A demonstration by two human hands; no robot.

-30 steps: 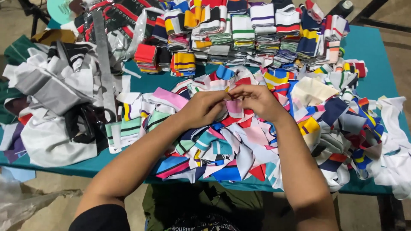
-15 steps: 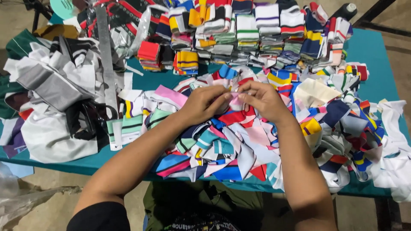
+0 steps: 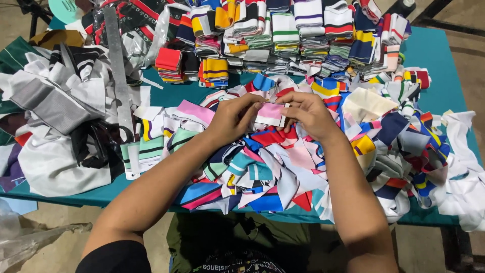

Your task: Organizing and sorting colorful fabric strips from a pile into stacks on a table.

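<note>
Both hands meet over the middle of a loose heap of colourful striped fabric pieces (image 3: 283,162) spread on a teal table (image 3: 434,55). My left hand (image 3: 233,119) and my right hand (image 3: 308,112) pinch the two ends of one small pink and white striped fabric piece (image 3: 270,113), holding it just above the heap. The fingers of both hands are closed on its edges.
Folded stacks of striped collars (image 3: 283,30) line the far side of the table. A heap of white, grey and black cloth (image 3: 55,116) lies at the left, with a long metal ruler (image 3: 118,76) and black scissors (image 3: 101,139). White pieces (image 3: 462,167) hang over the right edge.
The hands have stayed over the same spot, working the small pink piece between the fingers; it is now held out flat between them. The view has shifted slightly.
</note>
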